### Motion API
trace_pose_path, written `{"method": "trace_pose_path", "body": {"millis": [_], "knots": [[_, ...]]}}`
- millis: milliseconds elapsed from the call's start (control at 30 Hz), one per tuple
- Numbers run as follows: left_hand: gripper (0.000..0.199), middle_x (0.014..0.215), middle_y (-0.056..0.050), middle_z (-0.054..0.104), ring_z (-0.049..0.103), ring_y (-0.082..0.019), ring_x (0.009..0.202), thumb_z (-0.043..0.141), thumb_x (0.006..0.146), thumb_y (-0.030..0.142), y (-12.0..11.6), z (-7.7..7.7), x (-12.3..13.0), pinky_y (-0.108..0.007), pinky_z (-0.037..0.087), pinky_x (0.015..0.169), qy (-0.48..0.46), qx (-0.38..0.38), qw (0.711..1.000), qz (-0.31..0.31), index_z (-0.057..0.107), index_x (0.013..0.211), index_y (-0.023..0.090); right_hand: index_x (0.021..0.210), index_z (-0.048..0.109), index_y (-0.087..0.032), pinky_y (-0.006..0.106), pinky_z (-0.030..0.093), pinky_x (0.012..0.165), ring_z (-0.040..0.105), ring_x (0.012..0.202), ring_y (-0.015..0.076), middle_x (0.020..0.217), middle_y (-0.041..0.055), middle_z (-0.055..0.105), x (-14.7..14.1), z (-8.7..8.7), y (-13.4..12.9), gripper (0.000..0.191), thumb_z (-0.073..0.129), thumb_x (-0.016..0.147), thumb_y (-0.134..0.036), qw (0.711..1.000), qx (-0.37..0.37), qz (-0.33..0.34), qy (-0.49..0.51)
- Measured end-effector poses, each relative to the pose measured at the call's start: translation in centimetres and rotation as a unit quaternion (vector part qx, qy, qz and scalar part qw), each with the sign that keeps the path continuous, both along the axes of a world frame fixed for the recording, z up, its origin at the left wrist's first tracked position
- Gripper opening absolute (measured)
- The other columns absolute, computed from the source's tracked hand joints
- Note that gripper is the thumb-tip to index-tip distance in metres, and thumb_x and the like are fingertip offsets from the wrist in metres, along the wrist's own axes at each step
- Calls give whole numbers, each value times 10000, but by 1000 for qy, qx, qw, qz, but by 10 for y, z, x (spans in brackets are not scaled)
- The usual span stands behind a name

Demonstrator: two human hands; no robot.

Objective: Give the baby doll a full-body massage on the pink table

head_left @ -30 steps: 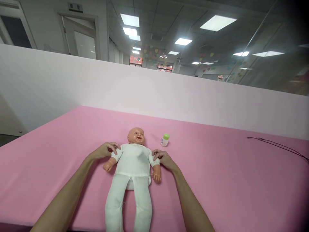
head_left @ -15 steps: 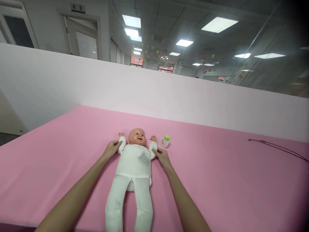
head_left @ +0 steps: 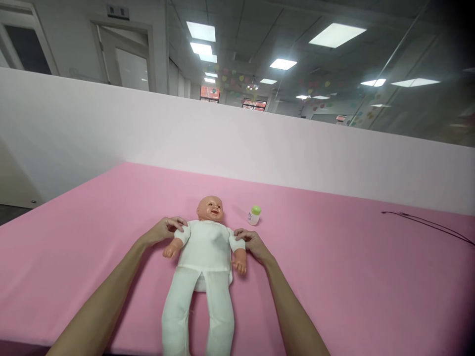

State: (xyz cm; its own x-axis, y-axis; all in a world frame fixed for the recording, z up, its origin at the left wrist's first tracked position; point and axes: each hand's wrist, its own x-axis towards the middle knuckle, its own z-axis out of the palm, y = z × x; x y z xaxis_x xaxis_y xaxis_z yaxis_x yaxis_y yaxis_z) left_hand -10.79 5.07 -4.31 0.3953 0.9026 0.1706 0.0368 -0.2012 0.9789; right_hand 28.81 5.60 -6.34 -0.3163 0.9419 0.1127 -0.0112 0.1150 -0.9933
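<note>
Beyond your hands, a white partition wall (head_left: 260, 143) rises behind the pink-covered table (head_left: 334, 282), the broad surface on which everything here lies. Between your hands, a baby doll (head_left: 204, 247) in a white suit (head_left: 204, 252) lies on its back, head pointing away from you and legs running toward you, out of view at the bottom of the picture. Your left hand (head_left: 161, 231) and right hand (head_left: 252, 244) are well apart, one on each side of the doll, each curled over a shoulder of the suit; you can't tell from here whether they grip or only rest. If you raise the doll by its shoulders alone, its head (head_left: 210, 210) could tip back unsupported. Its feet are hidden and may lie near the table's edge, so pulling toward you risks a slide. Ahead of your right hand, a small bottle with a green cap (head_left: 254, 215) stands upright, and a careless sweep of the doll's arm could topple it. Well out to the right of that hand, a thin black cord (head_left: 426, 221) could snag a swung limb.
</note>
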Motion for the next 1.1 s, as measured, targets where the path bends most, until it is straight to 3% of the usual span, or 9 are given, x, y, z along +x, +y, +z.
{"method": "trace_pose_path", "body": {"millis": [167,267,433,533,667,767,867,1033,1100], "knots": [[604,1071,-114,760,693,-258,952,893,676,500,3,-11,27,-349,544,849,-91,-10,984,153,739,1161,174,967,837,-214,389,529,880,683,944,269,1006,73,784,-14,5,-1,391,925,648,-420,996,-24,-86,28],[739,804,-43,710,627,-187,691,829,712,631,9,-20,40,-289,494,664,-100,-41,977,183,677,1236,134,835,796,-176,343,498,726,641,750,230,793,51,745,-22,3,2,446,876,703,-594,992,-27,-123,-10],[574,645,-10,590,471,-128,573,656,839,702,16,-28,48,-251,334,544,-4,-2,972,237,677,749,136,594,629,-184,289,361,579,472,569,147,550,-28,546,-27,-1,5,537,843,716,-662,982,-18,-181,-52],[578,644,-5,587,471,-131,573,664,835,709,14,-25,46,-255,337,540,-11,-9,972,235,689,755,137,764,749,-168,315,466,680,603,691,194,730,26,710,-25,2,3,453,869,724,-603,989,-30,-145,-7],[677,837,-43,710,590,-169,669,824,736,645,7,-14,38,-279,461,623,-91,-56,976,190,726,1172,136,1096,790,-205,385,534,931,691,1029,269,1126,84,782,-16,6,1,525,944,668,-468,992,-30,-92,75],[688,1061,-99,751,678,-230,894,922,657,547,3,-7,32,-326,532,793,-136,-53,976,163,722,1194,165,1119,766,-217,400,543,964,685,1074,277,1137,79,773,-11,6,1,562,965,629,-405,992,-27,-83,94],[604,1084,-98,755,682,-256,981,934,659,523,3,-5,28,-342,534,863,-141,-37,978,148,744,1114,176,1147,746,-231,416,547,978,685,1090,289,1143,80,766,-12,7,0,595,969,622,-401,989,-35,-87,111],[580,1067,-123,748,687,-274,993,898,682,601,7,-2,24,-356,542,869,-152,-2,970,189,744,1011,148,1162,756,-262,415,519,1052,635,1240,302,1293,92,727,-14,13,-1,606,916,680,-592,984,-17,-109,138],[695,1159,-142,732,684,-294,1086,934,635,572,5,3,23,-368,545,922,-169,12,965,199,718,1143,149,1170,759,-262,415,526,1039,613,1271,312,1348,102,702,-11,17,-1,641,888,681,-656,984,0,-120,128]]}}
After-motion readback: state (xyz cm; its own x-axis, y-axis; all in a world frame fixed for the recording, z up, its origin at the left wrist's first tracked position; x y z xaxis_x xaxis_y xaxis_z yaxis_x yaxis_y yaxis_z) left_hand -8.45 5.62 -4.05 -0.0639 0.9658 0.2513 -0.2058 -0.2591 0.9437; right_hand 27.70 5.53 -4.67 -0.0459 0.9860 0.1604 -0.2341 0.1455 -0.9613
